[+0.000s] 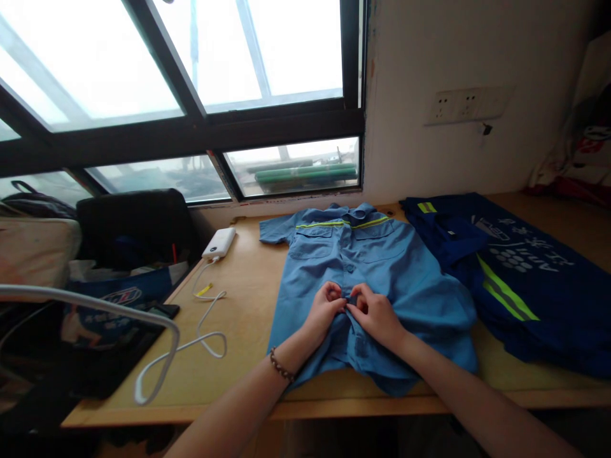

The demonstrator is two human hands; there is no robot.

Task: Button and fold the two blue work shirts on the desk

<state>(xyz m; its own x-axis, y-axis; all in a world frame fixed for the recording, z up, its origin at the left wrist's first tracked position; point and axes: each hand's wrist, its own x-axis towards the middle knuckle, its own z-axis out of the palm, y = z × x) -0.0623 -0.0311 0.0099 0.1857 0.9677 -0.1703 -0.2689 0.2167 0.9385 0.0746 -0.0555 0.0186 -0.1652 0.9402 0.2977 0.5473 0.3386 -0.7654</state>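
Observation:
A light blue short-sleeved work shirt (310,273) lies front up on the wooden table, its collar toward the wall and a yellow stripe across the chest. At the middle of its button placket, my left hand (328,304) pinches the cloth edge. My right hand (373,313) pinches the same spot from the other side, the fingertips of both hands almost meeting. Whatever button sits between the fingers is hidden. Above the hands, a button (350,268) shows on the placket. A beaded bracelet (281,365) circles my left wrist.
Dark blue garments (539,267) with reflective strips lie to the right. A white power bank (219,243) rests at the left, its white cable (210,337) looping across the table (238,375) and toward me. Bags and a black chair (138,222) stand beyond the left edge.

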